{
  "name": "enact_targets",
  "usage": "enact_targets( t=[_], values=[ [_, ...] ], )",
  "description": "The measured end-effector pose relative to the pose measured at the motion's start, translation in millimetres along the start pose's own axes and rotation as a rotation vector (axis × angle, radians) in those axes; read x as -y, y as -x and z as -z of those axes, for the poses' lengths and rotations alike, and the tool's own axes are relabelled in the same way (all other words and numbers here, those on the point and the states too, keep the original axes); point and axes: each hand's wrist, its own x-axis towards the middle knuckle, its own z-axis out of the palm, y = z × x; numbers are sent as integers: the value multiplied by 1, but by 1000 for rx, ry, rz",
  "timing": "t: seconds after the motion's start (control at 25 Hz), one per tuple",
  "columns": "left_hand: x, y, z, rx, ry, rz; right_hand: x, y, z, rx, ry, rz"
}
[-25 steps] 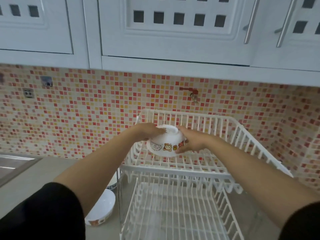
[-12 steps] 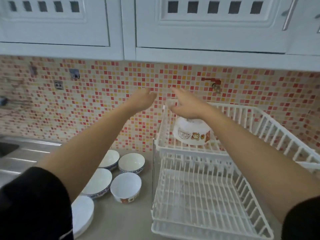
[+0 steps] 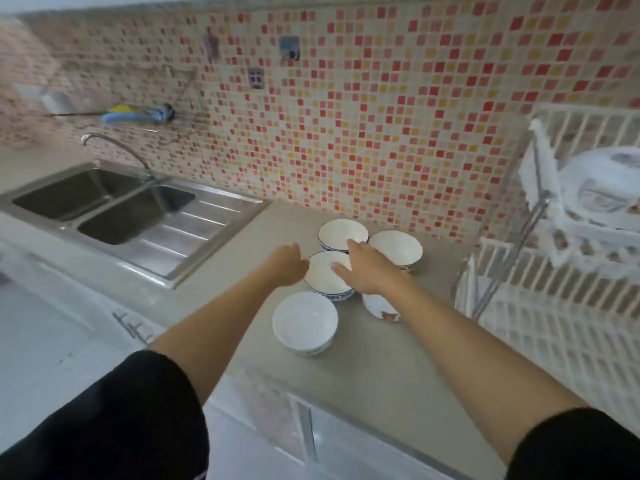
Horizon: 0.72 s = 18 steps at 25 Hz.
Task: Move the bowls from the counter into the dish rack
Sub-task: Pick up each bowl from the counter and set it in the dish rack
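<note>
On the beige surface [image 3: 377, 362], five bowls sit clustered near frame centre. Nearest: plain white bowl [image 3: 304, 323] at about 6 o'clock of the cluster, upright, empty. At 3 o'clock of it, a bowl with orange print [image 3: 381, 308], mostly hidden under the right forearm. Just beyond, centre of the cluster, blue-patterned bowl [image 3: 323, 277], upright, empty, nearly touching its neighbours.

Left hand [image 3: 285, 268] at 9 o'clock of the blue-patterned bowl, fingers loosely curled, right at its rim; contact cannot be told, nothing gripped. Right hand [image 3: 367, 268] spread open, palm down, over the 3 o'clock side of that same bowl, fingers extended over its rim, holding nothing. Both arms bare, with black sleeves [image 3: 138, 420] at the bottom.

Further back: blue-rimmed bowl [image 3: 343, 233] at 12 o'clock of the cluster, and a white bowl [image 3: 396, 249] at 2 o'clock, both upright.

At 3 o'clock of the frame, a white two-tier dish rack [image 3: 561, 327]; the upper tier holds one white bowl on its side [image 3: 599, 185], blurred. Lower tier looks bare where visible.

At 9 to 10 o'clock, a steel double sink [image 3: 114, 209] with drainboard and curved faucet [image 3: 117, 147]. Far back, a red, orange and yellow mosaic tile backsplash [image 3: 363, 116]; blue and yellow items [image 3: 135, 114] hang on it at 10 o'clock, too blurred to name.
</note>
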Motion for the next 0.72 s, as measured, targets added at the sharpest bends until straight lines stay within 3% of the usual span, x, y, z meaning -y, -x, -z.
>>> enact_targets(
  t=[0.2, 0.44, 0.6, 0.72],
  values=[
    [59, 6, -98, 138, 63, 130, -12, -14, -125, 111, -217, -208],
    [82, 23, -126, 94, 310, 182, -2, 3, -155, 87, -256, -216],
    [58, 22, -47, -140, 444, 141, 22, 17, -81, -157, -385, -92],
    [-55, 25, 88, -449, 658, -285, -3, 41, 76, -630, -555, 76]
  ],
)
